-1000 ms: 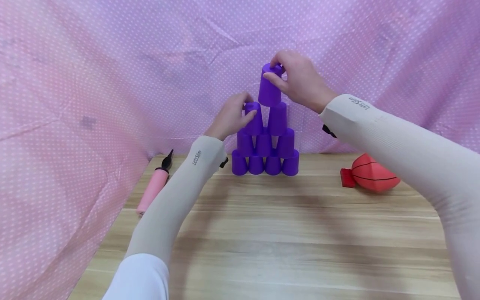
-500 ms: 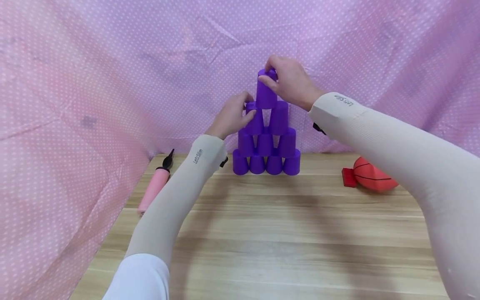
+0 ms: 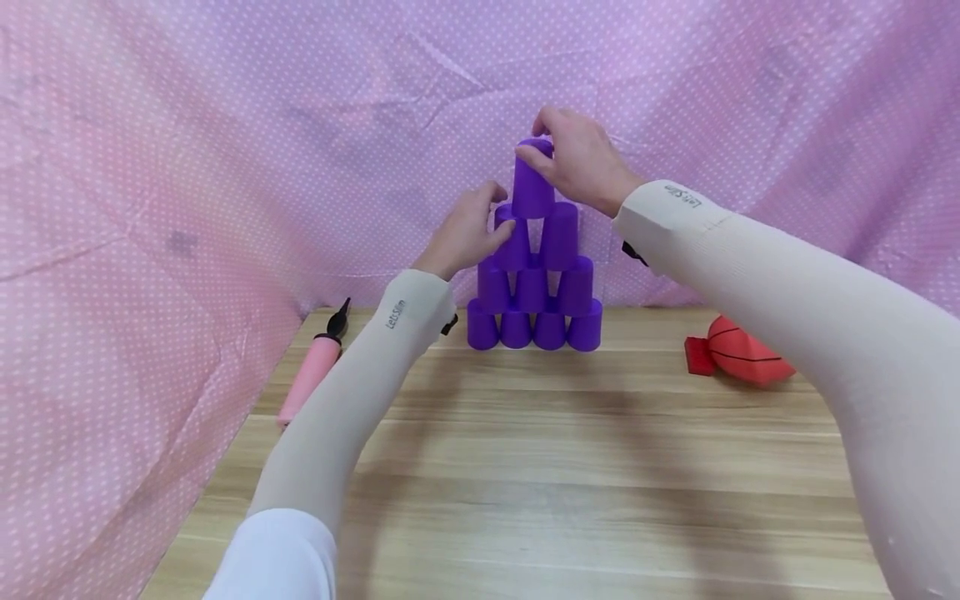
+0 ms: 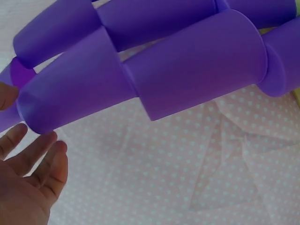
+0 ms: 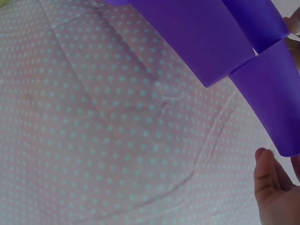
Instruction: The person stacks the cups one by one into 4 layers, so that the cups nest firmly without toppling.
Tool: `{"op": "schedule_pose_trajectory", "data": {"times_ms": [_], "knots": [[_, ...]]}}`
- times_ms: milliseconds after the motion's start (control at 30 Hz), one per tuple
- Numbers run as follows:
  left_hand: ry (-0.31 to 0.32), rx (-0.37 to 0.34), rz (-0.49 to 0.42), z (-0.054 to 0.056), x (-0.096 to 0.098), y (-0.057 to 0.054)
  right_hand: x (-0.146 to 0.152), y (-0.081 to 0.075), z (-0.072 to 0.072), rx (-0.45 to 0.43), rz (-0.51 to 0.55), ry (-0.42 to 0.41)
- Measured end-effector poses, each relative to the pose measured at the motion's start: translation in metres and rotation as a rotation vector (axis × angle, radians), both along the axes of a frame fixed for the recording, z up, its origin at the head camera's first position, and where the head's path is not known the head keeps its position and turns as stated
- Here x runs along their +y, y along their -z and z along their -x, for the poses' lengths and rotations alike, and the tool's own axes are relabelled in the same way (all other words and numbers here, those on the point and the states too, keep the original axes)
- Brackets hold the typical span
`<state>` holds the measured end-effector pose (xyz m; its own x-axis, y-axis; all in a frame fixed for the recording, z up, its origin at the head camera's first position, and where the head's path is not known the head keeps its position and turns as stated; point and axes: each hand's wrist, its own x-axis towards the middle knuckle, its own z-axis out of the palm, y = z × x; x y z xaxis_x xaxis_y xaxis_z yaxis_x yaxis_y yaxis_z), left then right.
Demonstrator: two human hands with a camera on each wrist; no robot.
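Observation:
Purple cups stand upside down in a four-tier pyramid on the wooden table (image 3: 480, 483). The single top cup (image 3: 533, 190) rests across the two third-tier cups. Around its upper end is my right hand (image 3: 588, 162), fingers raised off its top and thumb in front; in the right wrist view, a gap shows between the fingers (image 5: 266, 171) and the cup. My left hand (image 3: 463, 233) spreads loosely about the left third-tier cup (image 3: 512, 246), its fingertips (image 4: 49, 138) close beside that cup's narrow end in the left wrist view.
A pink hand pump (image 3: 311, 371) with a black nozzle lies at the table's left edge. On the right are a red block (image 3: 700, 356) and a red balloon-like ball (image 3: 746, 352) with black lines, partly behind my right sleeve. Pink dotted cloth (image 3: 225, 150) hangs behind.
The top cup has come down and left onto the third tier, and my right fingers have lifted off it. My left hand has loosened slightly and stays beside its cup.

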<state>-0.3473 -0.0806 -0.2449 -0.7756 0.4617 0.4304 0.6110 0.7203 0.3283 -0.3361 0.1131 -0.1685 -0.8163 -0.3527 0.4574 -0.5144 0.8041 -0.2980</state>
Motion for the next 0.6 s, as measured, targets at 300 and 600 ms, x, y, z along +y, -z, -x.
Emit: {"op": "schedule_pose_trajectory", "data": {"times_ms": [300,600], "knots": [[-0.062,0.092,0.079,-0.035,-0.018,-0.009,0.015,-0.002,-0.019,0.086,0.029,0.03],[-0.112,-0.009,0.292,-0.079,-0.039,0.019,0.047,0.037,-0.046,0.099,-0.05,-0.011]]}}
